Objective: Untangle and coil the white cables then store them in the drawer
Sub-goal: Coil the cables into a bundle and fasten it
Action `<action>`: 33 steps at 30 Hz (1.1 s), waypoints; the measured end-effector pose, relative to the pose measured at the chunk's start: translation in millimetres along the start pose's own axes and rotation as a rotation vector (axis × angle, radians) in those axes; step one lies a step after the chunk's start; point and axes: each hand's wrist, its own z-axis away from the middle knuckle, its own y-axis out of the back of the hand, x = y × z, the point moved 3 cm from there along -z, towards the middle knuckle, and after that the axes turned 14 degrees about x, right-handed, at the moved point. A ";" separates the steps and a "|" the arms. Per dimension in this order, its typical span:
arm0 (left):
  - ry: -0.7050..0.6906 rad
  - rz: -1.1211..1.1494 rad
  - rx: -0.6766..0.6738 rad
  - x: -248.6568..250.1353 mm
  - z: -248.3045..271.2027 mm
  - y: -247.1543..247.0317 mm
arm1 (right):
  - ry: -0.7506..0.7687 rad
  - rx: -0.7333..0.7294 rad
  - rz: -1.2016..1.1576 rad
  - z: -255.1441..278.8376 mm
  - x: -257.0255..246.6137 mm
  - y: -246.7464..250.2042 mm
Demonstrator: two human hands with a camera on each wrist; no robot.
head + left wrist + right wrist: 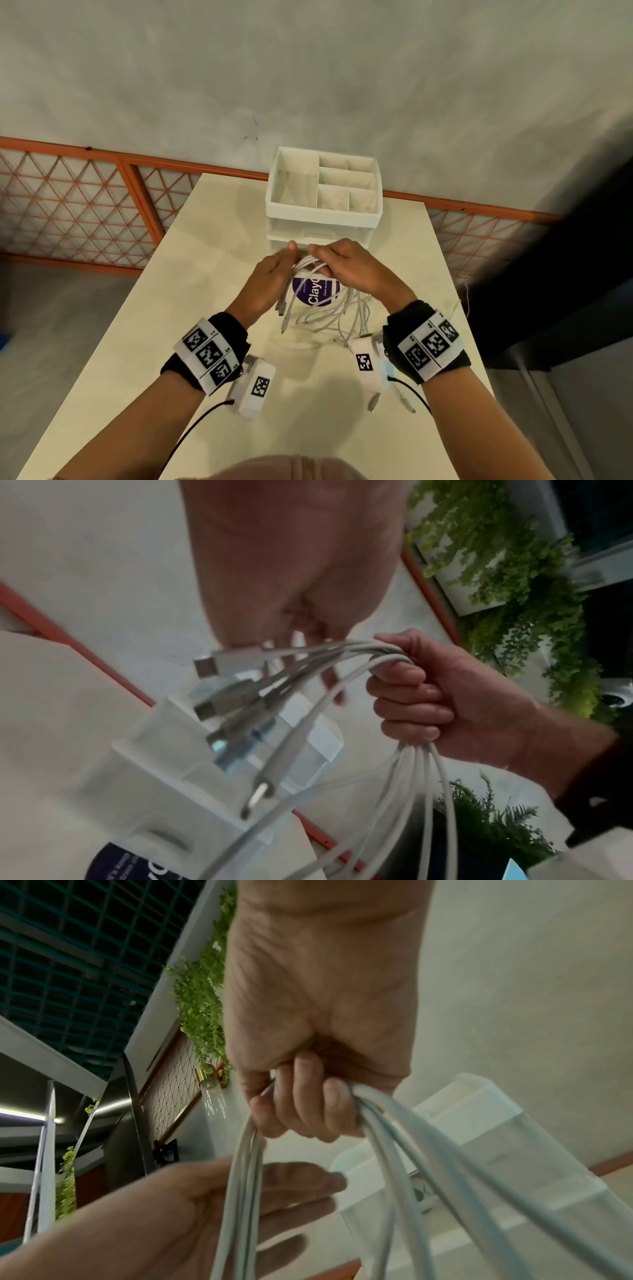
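Cables (318, 270): a white bundle was held above the table (144, 308), in front of the drawer box (323, 205); plug ends (222, 696) were fanned out to one side, and loose lengths were draped down onto the tabletop.
Right hand (346, 270): it was closed in a fist around the bundle, the strands being bent over the curled fingers (407, 693).
Left hand (274, 277): it was held just beside the bundle with fingers (301, 1180) stretched out flat; no grip was seen.
Drawer box: white, its top compartments were seen from above, beyond the hands.
Purple label (313, 291): it was partly covered by the cables.
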 end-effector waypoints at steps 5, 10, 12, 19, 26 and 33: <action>0.068 0.094 -0.223 3.8 12.1 -11.2 | 0.017 0.016 0.040 -3.9 1.7 9.8; 0.049 0.184 -0.208 12.3 3.7 -0.3 | -0.099 0.017 -0.122 0.8 20.3 14.4; 0.047 0.239 -0.181 17.2 -2.5 6.6 | -0.135 -0.020 -0.196 6.5 34.6 9.9; 0.058 0.307 -0.090 9.7 0.3 3.2 | -0.277 0.096 -0.567 12.6 50.4 -19.6; -0.090 0.194 -0.135 4.8 10.8 -27.0 | -0.285 0.267 -0.730 -0.2 28.7 -20.4; -0.197 0.168 -0.114 2.5 6.5 -35.5 | -0.379 0.238 -0.648 -8.8 39.0 -21.3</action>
